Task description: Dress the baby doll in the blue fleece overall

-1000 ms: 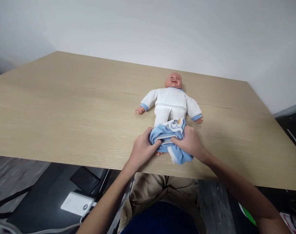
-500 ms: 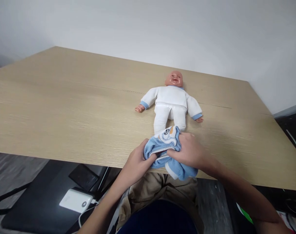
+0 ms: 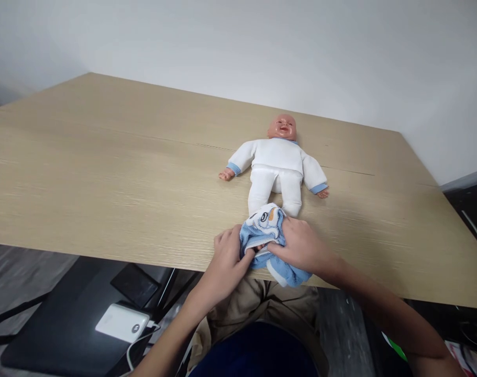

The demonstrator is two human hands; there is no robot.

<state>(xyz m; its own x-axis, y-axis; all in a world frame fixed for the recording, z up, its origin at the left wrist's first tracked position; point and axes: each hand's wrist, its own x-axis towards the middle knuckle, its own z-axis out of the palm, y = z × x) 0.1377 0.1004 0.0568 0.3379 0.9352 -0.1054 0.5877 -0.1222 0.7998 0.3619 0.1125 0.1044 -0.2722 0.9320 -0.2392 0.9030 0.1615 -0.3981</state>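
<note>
A baby doll (image 3: 276, 165) in a white suit with blue cuffs lies on its back on the wooden table (image 3: 104, 167), feet toward me. At its feet is a bunched light-blue garment (image 3: 266, 230) with a cartoon patch. My left hand (image 3: 226, 256) grips the garment's left side, fingers curled into the fabric. On the right side, my right hand (image 3: 301, 246) is closed over it. Part of the garment hangs past the table's near edge. The doll's feet are hidden under the fabric.
Below the table's near edge on the left, a white power bank (image 3: 122, 323) with a cable lies on a dark surface next to a black flat object (image 3: 134, 285). A white wall stands behind the table.
Both hands have drawn the blue garment down the doll's legs toward me, from its hips to its feet. The doll's white legs now show.
</note>
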